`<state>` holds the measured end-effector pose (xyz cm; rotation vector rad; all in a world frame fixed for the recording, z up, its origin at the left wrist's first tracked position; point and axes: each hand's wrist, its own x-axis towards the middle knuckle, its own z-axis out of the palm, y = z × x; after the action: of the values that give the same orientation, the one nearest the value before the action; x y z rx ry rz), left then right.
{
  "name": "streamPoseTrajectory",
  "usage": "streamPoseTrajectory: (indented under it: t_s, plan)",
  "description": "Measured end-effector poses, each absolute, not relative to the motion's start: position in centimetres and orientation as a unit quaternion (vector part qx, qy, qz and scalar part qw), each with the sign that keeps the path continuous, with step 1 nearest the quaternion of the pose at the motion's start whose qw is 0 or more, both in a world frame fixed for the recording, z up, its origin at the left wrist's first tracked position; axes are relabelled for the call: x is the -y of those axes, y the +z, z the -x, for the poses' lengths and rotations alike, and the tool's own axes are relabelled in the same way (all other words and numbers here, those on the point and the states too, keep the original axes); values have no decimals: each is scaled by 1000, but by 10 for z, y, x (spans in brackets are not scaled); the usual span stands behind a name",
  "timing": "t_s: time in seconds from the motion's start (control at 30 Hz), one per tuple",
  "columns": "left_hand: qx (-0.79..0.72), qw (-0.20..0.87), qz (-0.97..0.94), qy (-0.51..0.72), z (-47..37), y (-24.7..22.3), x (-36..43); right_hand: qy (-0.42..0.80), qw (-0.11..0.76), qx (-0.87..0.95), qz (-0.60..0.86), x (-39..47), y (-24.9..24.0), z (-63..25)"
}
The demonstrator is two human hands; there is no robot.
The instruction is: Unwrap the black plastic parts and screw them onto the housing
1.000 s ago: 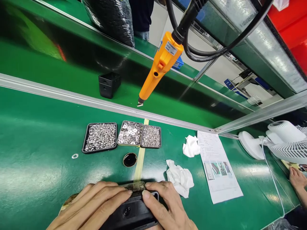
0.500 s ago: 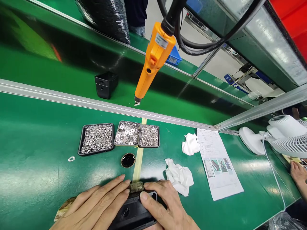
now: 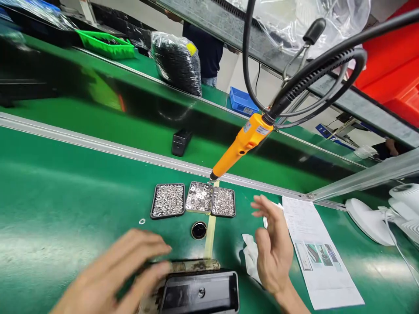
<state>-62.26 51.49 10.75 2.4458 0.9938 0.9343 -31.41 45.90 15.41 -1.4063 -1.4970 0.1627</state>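
Head view: the black casing [image 3: 186,296] lies hollow-up, long axis running left to right (both hands [image 3: 118,266] [image 3: 275,248] loosely spread).

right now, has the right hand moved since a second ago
Yes, rightward and forward: the right hand is off the black part, closer to the printed sheet.

Black housing [image 3: 200,303], orange screwdriver [image 3: 240,146], green tabletop [image 3: 81,192], pale yellow tape [image 3: 210,237]
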Motion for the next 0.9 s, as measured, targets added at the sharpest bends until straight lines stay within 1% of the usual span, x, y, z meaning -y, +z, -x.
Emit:
streamPoseTrajectory:
  t_s: [0.03, 0.1, 0.17, 0.3, 0.43, 0.6, 0.73, 0.9]
  plan:
    - [-369, 180, -859, 307, 633, 104, -531, 72, 530, 603, 592, -472, 157, 315]
    - [-453, 191, -833, 253, 650, 96, -561, 82, 553, 585, 588, -500, 162, 316]
    - [-479, 193, -825, 231, 661, 88, -581, 98, 569, 583, 571, -525, 164, 319]
    - [-461, 199, -838, 212, 664, 80, -590, 122, 602, 571, 544, -566, 168, 330]
    - [-444, 174, -856, 200, 661, 80, -586, 111, 634, 536, 545, -597, 174, 346]
    - [-417, 136, -882, 174, 666, 74, -590, 91, 643, 500, 572, -636, 174, 354]
    - [-386, 105, -897, 187, 672, 67, -592, 82, 651, 502, 563, -659, 173, 355]
    - [-416, 143, -884, 156, 669, 78, -584, 95, 646, 513, 557, -666, 176, 356]
